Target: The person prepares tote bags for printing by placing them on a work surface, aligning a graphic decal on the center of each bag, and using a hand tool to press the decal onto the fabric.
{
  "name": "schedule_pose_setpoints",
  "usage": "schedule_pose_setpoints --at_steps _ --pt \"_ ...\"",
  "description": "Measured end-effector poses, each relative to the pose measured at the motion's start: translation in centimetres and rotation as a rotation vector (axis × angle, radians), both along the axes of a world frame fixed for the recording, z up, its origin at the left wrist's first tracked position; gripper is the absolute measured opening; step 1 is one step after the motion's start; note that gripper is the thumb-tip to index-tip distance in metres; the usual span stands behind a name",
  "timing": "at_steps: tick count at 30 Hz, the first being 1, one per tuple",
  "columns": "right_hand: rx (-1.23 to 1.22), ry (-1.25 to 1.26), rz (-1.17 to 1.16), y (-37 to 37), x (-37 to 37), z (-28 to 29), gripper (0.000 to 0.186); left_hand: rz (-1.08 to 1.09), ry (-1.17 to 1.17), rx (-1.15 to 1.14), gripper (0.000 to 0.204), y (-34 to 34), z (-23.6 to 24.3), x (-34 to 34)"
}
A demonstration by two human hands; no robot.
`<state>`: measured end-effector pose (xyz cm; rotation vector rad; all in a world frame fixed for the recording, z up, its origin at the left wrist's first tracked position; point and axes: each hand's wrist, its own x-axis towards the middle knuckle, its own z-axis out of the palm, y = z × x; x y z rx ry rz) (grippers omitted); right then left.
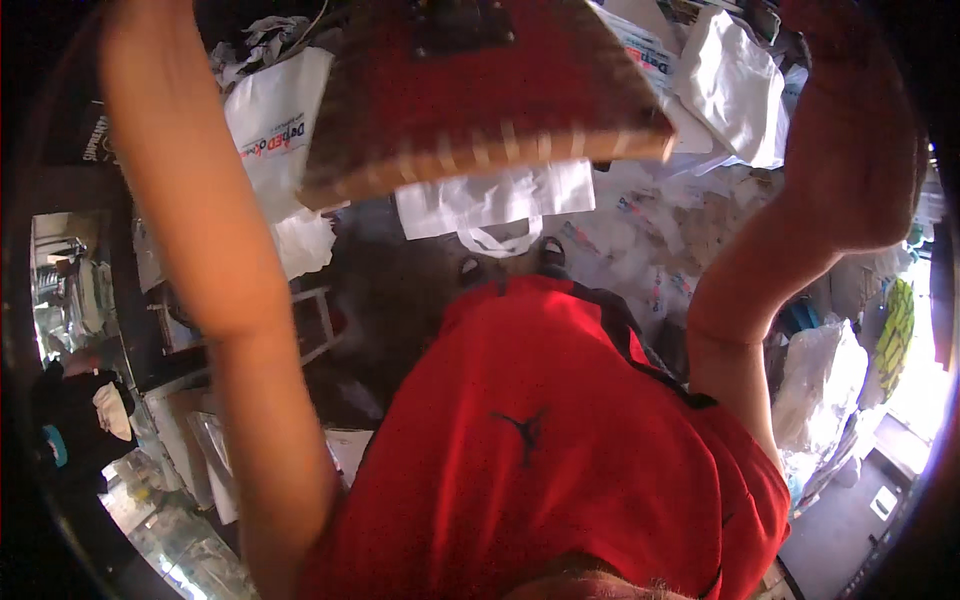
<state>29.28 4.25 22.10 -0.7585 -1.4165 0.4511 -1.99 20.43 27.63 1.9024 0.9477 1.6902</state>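
Observation:
My left forearm (215, 230) rises along the left side to the top edge, and the left hand is beyond the frame. At the upper right, my right hand (860, 150) is raised close to the camera, dark and blurred. Its fingers do not show clearly. Between the arms juts a dark red board (470, 90) with a light brown front edge crossed by pale marks and a black fitting (460, 25) on top. A white bag (500, 205) with a looped handle shows just below that edge. Neither hand is seen touching these things.
White bags with printing lie at the upper left (275, 130) and as a pile at the upper right (730, 85). Pale printed sheets (660, 225) cover the floor beyond my feet (552, 255). Clear plastic wrapping (825, 385) stands on the right; a pale frame (318, 330) is at left.

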Motion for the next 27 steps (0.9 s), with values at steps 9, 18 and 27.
schedule_pose_setpoints --at_steps 9,18,27 --pt "-0.472 -0.348 0.233 5.3 -6.1 -15.5 0.014 -0.021 0.827 -0.265 0.022 -11.3 -25.2 7.4" --pt "-0.431 -0.343 0.096 3.8 -7.8 -23.2 0.034 -0.139 0.709 -0.151 0.034 -9.8 -27.2 7.7" --pt "-0.385 -0.369 0.104 4.6 -7.3 -25.2 0.041 -0.281 0.763 -0.178 0.036 -9.1 -30.0 7.0"
